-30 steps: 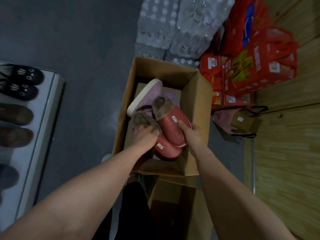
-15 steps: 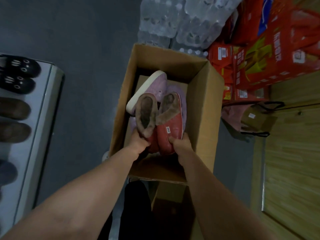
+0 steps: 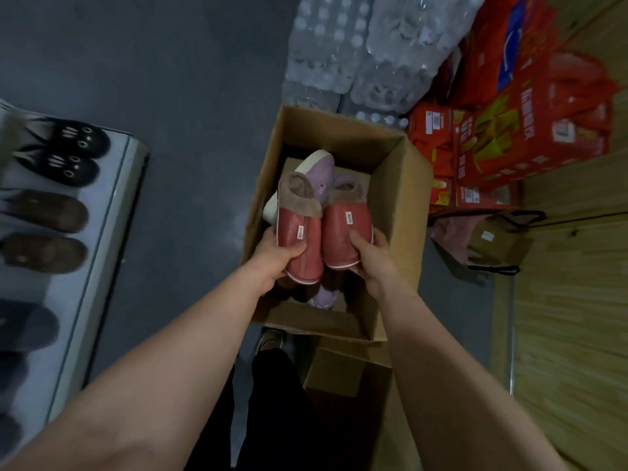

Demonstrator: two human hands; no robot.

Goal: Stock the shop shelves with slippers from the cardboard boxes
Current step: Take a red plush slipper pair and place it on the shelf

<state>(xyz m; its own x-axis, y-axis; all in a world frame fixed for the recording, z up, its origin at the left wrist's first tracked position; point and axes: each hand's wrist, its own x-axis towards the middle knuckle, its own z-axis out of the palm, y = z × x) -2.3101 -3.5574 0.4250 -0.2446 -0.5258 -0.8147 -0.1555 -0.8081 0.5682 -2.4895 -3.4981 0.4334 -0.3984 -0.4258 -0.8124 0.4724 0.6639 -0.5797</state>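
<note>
Head view. Open cardboard box [image 3: 401, 212] on grey floor. Above its opening, left hand [image 3: 275, 258] grips one red slipper [image 3: 300, 239], thumb curled over the toe end; right hand [image 3: 372, 258] grips a second red slipper [image 3: 346, 232] just beside it. Purple slippers [image 3: 321, 175] lie inside the box beneath. Left of the box, shelf [image 3: 102, 239] with dark slippers [image 3: 64, 154]. Beyond the box, wrapped bottle packs [image 3: 367, 49].
</note>
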